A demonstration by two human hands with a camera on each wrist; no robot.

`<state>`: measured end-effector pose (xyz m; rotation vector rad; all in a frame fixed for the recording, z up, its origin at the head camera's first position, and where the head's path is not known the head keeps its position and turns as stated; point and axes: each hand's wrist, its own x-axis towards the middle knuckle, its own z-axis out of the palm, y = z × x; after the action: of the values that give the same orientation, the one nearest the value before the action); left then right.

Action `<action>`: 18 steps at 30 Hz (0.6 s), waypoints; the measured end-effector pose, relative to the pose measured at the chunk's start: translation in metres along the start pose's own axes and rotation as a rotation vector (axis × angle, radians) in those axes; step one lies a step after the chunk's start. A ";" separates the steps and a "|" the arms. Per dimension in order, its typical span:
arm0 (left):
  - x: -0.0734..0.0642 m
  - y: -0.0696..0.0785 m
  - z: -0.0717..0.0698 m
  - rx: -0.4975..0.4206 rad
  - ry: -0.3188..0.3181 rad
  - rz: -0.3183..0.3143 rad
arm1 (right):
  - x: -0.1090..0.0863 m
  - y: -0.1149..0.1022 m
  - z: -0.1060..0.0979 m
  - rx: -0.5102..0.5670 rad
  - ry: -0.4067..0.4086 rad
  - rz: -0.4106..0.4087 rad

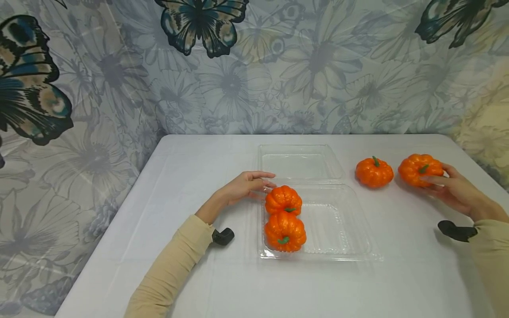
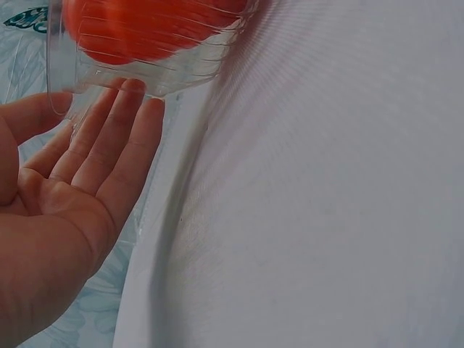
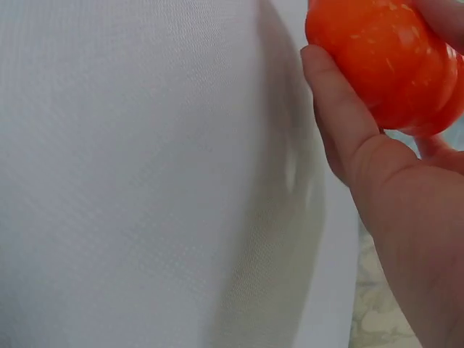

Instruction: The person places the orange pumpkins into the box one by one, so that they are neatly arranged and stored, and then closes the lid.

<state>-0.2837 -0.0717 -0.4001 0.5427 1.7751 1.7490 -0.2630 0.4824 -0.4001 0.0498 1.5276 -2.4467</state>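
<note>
In the head view, two orange toy pumpkins, a rear one (image 1: 283, 199) and a front one (image 1: 285, 232), sit along the left side of an open clear plastic clamshell container (image 1: 350, 221). My left hand (image 1: 248, 185) is at the container's back left corner. In the left wrist view its nearly straight fingers (image 2: 109, 145) reach the container's wall, with the thumb at the rim. At the right of the table, my right hand (image 1: 457, 190) grips another pumpkin (image 1: 417, 168), thumb and fingers around its side. A fourth-spot neighbour, one more pumpkin (image 1: 374, 172), stands left of it.
The container's lid (image 1: 298, 163) lies folded back behind the base. A white cloth (image 1: 222, 278) covers the table. Patterned fabric (image 1: 318, 79) with butterflies and flowers hangs behind and at the sides. A black wrist mount (image 1: 457, 231) shows below the right hand.
</note>
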 end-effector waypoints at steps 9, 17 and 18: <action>0.000 0.000 0.000 -0.001 -0.001 0.000 | -0.001 -0.005 0.020 -0.021 -0.050 -0.046; 0.000 0.000 -0.001 0.004 0.002 -0.002 | -0.002 -0.005 0.048 -0.091 -0.127 -0.095; 0.000 0.000 0.000 0.005 0.001 -0.002 | -0.002 -0.005 0.050 -0.060 -0.141 -0.098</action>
<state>-0.2839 -0.0719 -0.4000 0.5423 1.7803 1.7446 -0.2568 0.4401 -0.3728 -0.2091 1.5749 -2.4184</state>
